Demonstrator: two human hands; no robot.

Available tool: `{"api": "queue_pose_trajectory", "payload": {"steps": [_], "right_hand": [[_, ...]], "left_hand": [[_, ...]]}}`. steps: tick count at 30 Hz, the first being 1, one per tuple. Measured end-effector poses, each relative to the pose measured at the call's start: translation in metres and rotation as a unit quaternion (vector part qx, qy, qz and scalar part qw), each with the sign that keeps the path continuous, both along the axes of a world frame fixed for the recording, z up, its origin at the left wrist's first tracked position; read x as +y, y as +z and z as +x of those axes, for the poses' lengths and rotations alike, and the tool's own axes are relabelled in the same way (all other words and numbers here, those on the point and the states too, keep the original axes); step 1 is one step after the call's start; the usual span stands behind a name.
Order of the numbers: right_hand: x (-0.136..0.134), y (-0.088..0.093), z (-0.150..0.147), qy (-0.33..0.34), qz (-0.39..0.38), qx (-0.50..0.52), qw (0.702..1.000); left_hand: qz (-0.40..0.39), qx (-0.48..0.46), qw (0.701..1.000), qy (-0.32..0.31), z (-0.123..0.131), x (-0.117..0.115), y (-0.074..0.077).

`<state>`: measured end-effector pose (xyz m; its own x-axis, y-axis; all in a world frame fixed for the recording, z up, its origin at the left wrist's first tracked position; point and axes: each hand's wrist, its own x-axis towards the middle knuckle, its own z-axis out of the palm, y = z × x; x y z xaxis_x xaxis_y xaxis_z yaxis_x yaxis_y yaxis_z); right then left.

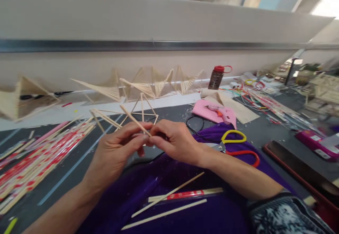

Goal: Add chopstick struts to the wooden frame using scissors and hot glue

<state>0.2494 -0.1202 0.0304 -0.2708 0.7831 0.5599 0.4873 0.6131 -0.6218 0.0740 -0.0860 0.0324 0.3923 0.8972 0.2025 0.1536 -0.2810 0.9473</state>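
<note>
Between both hands a wooden chopstick (132, 116) is held at a slant, its far end pointing up and left. My left hand (116, 149) is closed, thumb and fingers pinching it near the lower end. Fingertips of my right hand (176, 140) grip that lower end, partly hiding it. Below, on dark purple cloth (225, 209), lie two loose chopsticks (164, 214) and a red-wrapped pair of chopsticks (185, 194). Just beyond the hands stands a small frame of joined sticks (143, 106). Scissors (235, 145) with yellow and red handles rest right of my right hand.
Wrapped chopsticks (53, 152) are piled at left. Several fan-shaped stick models (164, 80) line the wall. A glue gun (218, 112) lies on a pink pad (200, 108). A red-capped bottle (216, 76) stands behind; a dark long case (302, 174) is at right.
</note>
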Motion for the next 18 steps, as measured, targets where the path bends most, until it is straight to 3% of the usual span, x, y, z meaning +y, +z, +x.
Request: {"api": "queue_pose_trajectory", "payload": {"steps": [4, 9, 15, 18], "right_hand": [[0.001, -0.002, 0.000, -0.013, -0.007, -0.046, 0.999], [0.005, -0.006, -0.001, -0.001, -0.027, -0.088, 0.996], [0.002, -0.013, -0.001, -0.044, -0.007, -0.127, 0.991], [0.002, -0.010, 0.008, -0.031, -0.025, -0.143, 0.989]], "left_hand": [[0.011, -0.017, 0.999, 0.035, 0.002, -0.002, 0.006], [-0.032, -0.136, 0.984, 0.110, 0.003, -0.006, 0.021], [0.003, 0.027, 0.999, 0.030, 0.001, -0.002, 0.010], [-0.005, 0.039, 0.999, 0.007, 0.003, -0.001, 0.007]]}}
